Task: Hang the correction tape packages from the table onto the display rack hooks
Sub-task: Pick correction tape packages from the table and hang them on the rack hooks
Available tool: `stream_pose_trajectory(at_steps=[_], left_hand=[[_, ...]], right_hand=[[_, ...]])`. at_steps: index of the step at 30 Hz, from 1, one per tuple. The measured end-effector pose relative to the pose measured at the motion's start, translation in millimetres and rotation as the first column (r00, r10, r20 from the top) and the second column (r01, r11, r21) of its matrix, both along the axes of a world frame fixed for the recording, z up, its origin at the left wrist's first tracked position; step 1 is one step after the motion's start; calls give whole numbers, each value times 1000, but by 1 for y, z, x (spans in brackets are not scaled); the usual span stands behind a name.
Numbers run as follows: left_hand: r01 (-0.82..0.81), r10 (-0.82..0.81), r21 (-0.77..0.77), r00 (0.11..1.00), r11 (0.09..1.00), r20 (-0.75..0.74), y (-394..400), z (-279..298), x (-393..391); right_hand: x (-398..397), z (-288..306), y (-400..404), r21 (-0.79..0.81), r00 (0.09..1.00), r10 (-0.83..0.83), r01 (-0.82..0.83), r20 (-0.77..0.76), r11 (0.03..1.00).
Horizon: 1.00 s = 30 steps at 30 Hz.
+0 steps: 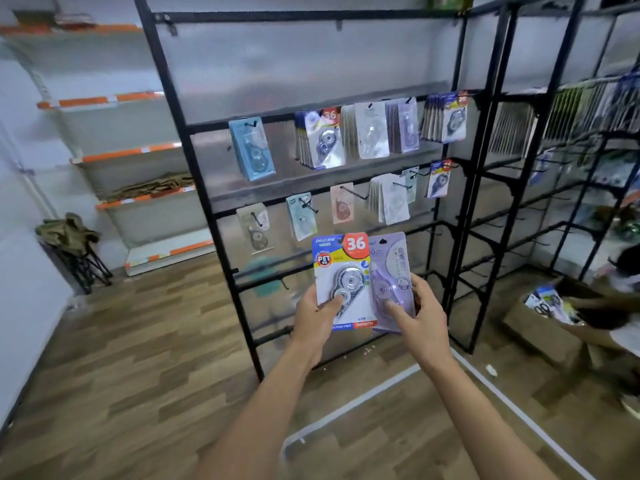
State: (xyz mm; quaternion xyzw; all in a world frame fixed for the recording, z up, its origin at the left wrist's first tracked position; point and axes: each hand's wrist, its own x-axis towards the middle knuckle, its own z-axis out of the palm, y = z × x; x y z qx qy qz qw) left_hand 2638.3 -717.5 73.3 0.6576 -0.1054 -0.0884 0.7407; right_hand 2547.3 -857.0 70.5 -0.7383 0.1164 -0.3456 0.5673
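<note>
Blue package (341, 282): held upright in front of the display rack, at centre, above the floor. Card is blue and white, with a red disc printed "36" at its top right and a yellow "PET" badge; a clear blister holds a grey correction tape dispenser. A red strip along the bottom reads "SMOOTH".
Purple package (393, 271): just right of the blue package, its left edge tucked behind it. Pale lilac card, hang hole at the top, purple dispenser under the blister.
Left hand (317, 318): arm extended forward, thumb pressed on the front of the blue package near the dispenser, fingers curled behind the card; clamped on it.
Right hand (419, 315): arm extended forward, thumb on the front of the purple package, fingers wrapped round its right edge; clamped on it.
Display rack (194, 174): black metal frame with translucent back panel, just beyond the hands. Two rows of hooks carry hung packages (320, 140) in blue, white, purple and pink.
Orange-edged shelves (128, 154): far left, against the wall.
Cardboard box (540, 327): on the floor, near right, holding more packaged goods.
</note>
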Motion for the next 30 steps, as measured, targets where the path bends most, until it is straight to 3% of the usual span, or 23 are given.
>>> stream_pose_trajectory(at_steps=[6,13,19,27,30], left_hand=[[-35,35,-13,998,999,-50,-92,-3,54],[70,-72,-36,994,997,-79,-202,-21,139],[183,-181,46,982,982,-53,-307,-23,226],[258,-243,143,963,956,-113,-415,-37,285],[229,-217,108,970,967,-111,-445,-34,299]], right_hand=[[53,-3,-90,57,996,-67,70,-52,996],[136,-28,-197,91,976,-152,168,-156,982],[209,-33,-298,89,950,-228,251,-211,964],[262,-40,-390,220,957,-237,270,-165,937],[286,-40,-426,165,967,-216,237,-135,957]])
